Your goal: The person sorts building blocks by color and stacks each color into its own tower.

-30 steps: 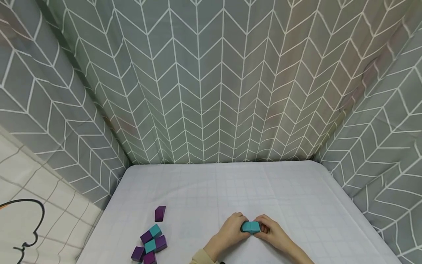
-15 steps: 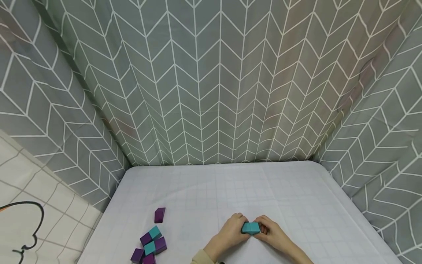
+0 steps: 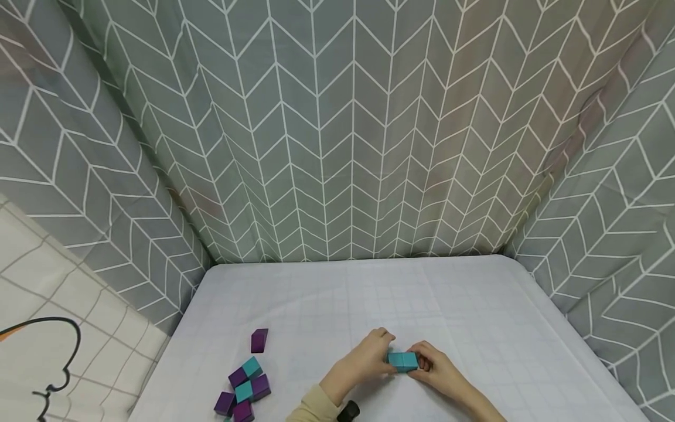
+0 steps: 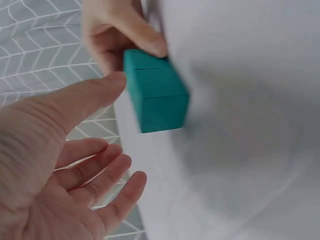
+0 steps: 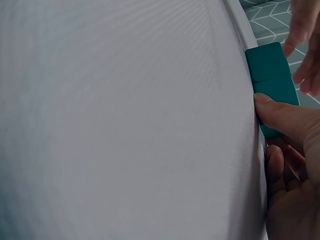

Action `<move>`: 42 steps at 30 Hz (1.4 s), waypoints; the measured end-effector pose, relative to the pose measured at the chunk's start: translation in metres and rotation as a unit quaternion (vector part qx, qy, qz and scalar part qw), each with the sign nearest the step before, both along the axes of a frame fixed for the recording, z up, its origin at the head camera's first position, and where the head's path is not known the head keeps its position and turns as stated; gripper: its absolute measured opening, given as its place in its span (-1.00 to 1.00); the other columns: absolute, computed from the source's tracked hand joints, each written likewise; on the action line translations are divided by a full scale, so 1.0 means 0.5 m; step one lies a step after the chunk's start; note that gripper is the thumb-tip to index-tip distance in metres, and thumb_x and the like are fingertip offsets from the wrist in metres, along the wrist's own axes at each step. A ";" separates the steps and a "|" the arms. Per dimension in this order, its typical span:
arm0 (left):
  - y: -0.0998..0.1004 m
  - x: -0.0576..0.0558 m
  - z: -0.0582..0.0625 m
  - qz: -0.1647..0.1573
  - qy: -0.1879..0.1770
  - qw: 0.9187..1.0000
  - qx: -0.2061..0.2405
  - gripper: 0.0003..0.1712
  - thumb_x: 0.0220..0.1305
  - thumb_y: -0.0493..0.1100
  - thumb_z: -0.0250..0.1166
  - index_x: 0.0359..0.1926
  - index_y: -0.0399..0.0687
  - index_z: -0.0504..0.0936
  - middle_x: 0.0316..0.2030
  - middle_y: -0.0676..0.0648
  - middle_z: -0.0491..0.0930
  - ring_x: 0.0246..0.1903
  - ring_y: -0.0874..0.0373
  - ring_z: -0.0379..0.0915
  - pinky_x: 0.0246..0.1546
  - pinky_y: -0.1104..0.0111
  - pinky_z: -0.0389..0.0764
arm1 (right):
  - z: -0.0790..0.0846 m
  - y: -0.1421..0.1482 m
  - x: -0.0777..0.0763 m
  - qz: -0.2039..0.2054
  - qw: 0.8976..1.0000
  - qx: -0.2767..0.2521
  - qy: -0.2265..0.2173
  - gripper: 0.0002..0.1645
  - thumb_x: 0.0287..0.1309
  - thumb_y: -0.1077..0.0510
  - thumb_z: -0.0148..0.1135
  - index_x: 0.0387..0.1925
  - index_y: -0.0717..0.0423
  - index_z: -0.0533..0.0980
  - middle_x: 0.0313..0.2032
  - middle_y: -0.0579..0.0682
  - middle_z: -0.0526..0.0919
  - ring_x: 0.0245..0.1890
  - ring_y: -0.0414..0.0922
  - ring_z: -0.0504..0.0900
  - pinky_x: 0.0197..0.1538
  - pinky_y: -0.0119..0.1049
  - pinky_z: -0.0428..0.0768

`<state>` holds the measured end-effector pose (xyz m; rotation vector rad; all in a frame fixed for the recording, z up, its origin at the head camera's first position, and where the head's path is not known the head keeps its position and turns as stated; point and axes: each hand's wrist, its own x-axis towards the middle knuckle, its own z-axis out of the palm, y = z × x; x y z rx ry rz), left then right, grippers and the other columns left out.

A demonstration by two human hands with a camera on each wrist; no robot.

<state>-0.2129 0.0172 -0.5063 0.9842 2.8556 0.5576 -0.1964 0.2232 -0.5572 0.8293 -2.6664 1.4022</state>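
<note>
Two teal blocks (image 3: 402, 361) sit end to end over the white table, a fine seam between them in the head view. My right hand (image 3: 437, 372) pinches the right-hand one, thumb on the near side; the right wrist view shows that thumb (image 5: 280, 112) pressed on the teal face. Spread fingers and a raised thumb mark my left hand (image 3: 364, 360), at the left end of the pair. In the left wrist view its thumb tip (image 4: 116, 82) comes close beside the teal blocks (image 4: 160, 102), and its other fingers (image 4: 95, 172) are apart from them.
At the table's left lies a cluster of purple blocks (image 3: 261, 387) and teal blocks (image 3: 252, 367), partly cut off by the frame's bottom. A lone purple block (image 3: 259, 340) lies behind it. Patterned grey curtains (image 3: 337, 146) stand behind the white tabletop (image 3: 327, 310) and along both sides.
My left hand has let go of the teal blocks, its fingers opening and lifting slightly away to the left. My right hand keeps its hold in nearly the same place.
</note>
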 end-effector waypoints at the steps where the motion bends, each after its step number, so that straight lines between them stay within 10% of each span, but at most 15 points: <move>1: -0.001 0.001 0.008 -0.002 0.007 1.000 -0.004 -0.29 -0.14 0.06 0.41 0.03 -0.18 0.45 -0.10 -0.01 0.44 -0.12 0.25 0.36 -0.14 0.55 0.42 | 0.000 0.000 0.000 0.001 1.000 0.000 -0.002 -0.59 -0.15 0.09 0.35 -0.19 0.04 0.46 -0.30 -0.13 0.42 -0.50 -0.16 0.37 -0.49 -0.47 0.39; 11: -0.032 0.017 0.097 -0.022 0.070 0.997 0.020 -0.20 -0.06 0.16 0.31 0.13 -0.23 0.35 0.04 -0.08 0.37 0.04 0.17 0.29 -0.02 0.50 0.38 | 0.044 -0.015 0.022 0.007 1.000 -0.018 0.005 -0.60 -0.18 0.32 0.34 -0.20 0.19 0.46 -0.39 0.04 0.41 -0.52 0.02 0.35 -0.52 -0.40 0.38; 24: -0.187 0.064 0.224 0.121 0.119 0.982 0.083 -0.23 -0.05 0.03 0.36 0.14 -0.24 0.33 0.04 -0.12 0.35 0.08 0.05 0.24 0.05 0.30 0.37 | 0.069 -0.024 0.028 -0.011 1.000 -0.010 -0.028 -0.60 -0.20 0.33 0.35 -0.21 0.21 0.47 -0.30 0.04 0.45 -0.49 -0.01 0.35 -0.50 -0.39 0.37; 42: -0.389 0.128 0.076 0.312 0.071 0.946 0.057 -0.31 -0.17 -0.14 0.43 -0.02 -0.45 0.43 -0.11 -0.34 0.44 -0.07 -0.21 0.35 -0.08 0.06 0.42 | 0.067 -0.022 0.029 0.000 1.000 -0.015 -0.013 -0.60 -0.18 0.33 0.34 -0.19 0.21 0.46 -0.30 0.07 0.44 -0.50 0.00 0.34 -0.51 -0.31 0.36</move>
